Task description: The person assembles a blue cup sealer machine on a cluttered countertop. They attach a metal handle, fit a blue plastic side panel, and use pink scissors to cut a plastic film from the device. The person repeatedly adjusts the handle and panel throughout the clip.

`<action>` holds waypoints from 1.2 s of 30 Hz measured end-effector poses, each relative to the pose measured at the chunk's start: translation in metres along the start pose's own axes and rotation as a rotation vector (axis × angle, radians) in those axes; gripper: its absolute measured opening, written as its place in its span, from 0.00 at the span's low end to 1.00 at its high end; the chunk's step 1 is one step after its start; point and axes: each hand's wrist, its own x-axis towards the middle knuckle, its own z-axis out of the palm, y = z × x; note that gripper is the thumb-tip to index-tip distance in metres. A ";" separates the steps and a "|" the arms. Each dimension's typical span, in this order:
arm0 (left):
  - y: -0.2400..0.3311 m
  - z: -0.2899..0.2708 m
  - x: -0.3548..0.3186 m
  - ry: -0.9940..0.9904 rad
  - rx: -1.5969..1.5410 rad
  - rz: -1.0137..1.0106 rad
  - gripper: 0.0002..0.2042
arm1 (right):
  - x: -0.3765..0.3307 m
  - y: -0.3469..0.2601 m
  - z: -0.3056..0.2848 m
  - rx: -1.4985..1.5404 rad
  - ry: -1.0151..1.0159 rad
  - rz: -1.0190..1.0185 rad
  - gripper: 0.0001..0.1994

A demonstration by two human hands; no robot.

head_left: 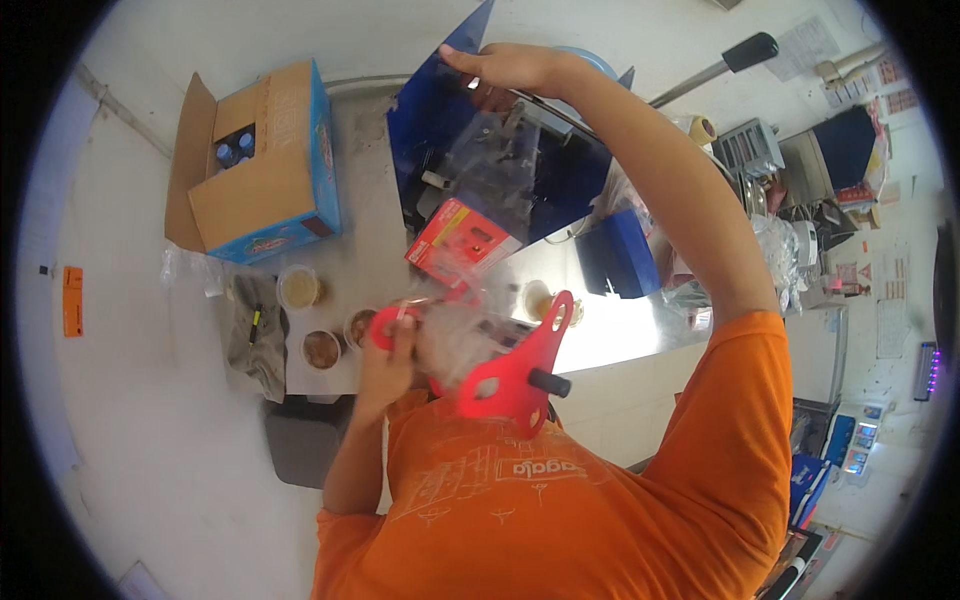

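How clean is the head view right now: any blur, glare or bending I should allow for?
Head view: the left hand and the clear crinkled plastic bag it holds are motion-blurred; the shiny steel counter glares white; the fisheye bends the black-handled lever and wall edges toward the dark rim; the right hand is sharp.

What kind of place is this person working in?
Probably a small drink or snack stall. A lever-handled sealing machine stands on a steel counter, filled cups sit beside it, and an open cardboard box holds bottles.
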 end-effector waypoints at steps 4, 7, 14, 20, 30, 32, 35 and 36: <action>-0.034 0.027 -0.007 -0.084 -0.104 -0.042 0.16 | -0.001 -0.003 -0.001 0.175 -0.122 -0.008 0.52; -0.059 0.040 -0.003 -0.127 -0.129 0.023 0.15 | -0.002 0.000 -0.002 0.202 -0.152 0.015 0.52; -0.099 0.042 0.007 -0.188 0.089 0.176 0.14 | -0.081 -0.033 0.017 -0.691 0.875 -0.498 0.30; -0.138 0.055 0.008 -0.192 0.153 0.002 0.14 | -0.237 0.067 0.078 0.190 1.201 -0.310 0.09; -0.174 0.061 0.021 -0.192 0.300 0.192 0.14 | -0.199 0.368 0.176 -0.354 0.666 0.844 0.57; -0.160 0.059 0.025 -0.219 0.382 0.159 0.14 | -0.193 0.375 0.176 -0.322 0.665 0.817 0.57; -0.150 0.061 0.022 -0.190 0.410 0.113 0.13 | -0.197 0.357 0.171 -0.293 0.731 0.758 0.53; -0.154 0.059 0.023 -0.150 0.399 0.180 0.14 | -0.201 0.346 0.166 -0.280 0.721 0.737 0.52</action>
